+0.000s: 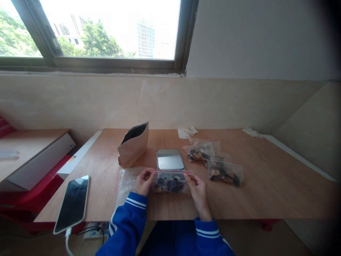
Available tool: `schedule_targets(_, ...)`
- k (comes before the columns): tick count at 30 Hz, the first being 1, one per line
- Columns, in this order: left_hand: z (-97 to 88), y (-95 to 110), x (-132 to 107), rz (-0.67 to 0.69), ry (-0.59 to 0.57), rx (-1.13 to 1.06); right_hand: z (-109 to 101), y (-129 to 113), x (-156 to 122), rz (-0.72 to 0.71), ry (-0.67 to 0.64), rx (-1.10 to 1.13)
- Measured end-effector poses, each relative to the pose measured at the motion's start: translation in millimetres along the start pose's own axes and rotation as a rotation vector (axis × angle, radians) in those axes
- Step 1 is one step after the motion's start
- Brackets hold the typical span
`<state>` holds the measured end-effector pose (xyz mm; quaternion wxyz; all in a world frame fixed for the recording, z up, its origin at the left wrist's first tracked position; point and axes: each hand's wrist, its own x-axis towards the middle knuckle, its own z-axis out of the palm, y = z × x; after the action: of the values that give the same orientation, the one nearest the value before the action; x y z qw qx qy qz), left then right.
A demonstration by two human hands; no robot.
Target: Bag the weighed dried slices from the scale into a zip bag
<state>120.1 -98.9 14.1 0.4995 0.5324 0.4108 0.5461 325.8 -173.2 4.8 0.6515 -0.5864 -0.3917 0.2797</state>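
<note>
A clear zip bag (pixel 170 183) with a red seal strip and dark pieces inside is stretched between my hands. My left hand (pixel 144 181) pinches its upper left corner. At the upper right corner, the fingers of my right hand (pixel 196 186) are closed on the same strip. Just beyond the bag lies a flat scale with a shiny top (pixel 170 159). A brown paper pouch (pixel 134 147) stands with its mouth open, behind my left hand. Under and beside that hand is a crinkled clear plastic bag (pixel 125 181).
Filled zip bags (pixel 225 172) lie to the right, with others (pixel 199 152) behind them. A phone (pixel 73 202) with a charging cable rests at the table's left edge. Crumpled tissue (pixel 190 131) and another scrap (pixel 252 133) are near the wall. A red stool (pixel 32 199) is left.
</note>
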Motion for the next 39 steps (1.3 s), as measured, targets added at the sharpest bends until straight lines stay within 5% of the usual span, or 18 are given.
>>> schedule_targets(4,-0.6,-2,0,-0.009,-0.001,-0.001,-1,2,1,-0.047,-0.018,0.032)
schedule_targets(13,4.3,12,-4,-0.038,-0.038,-0.017,11,-13,-7,0.127,-0.171,0.278)
schedule_targets(20,1.4,11,-3,-0.063,-0.11,0.055,12,-13,-7,0.17,-0.219,0.242)
schedule_targets(39,0.4,12,-5,-0.036,-0.092,0.015,12,-13,-9,0.102,-0.123,0.18)
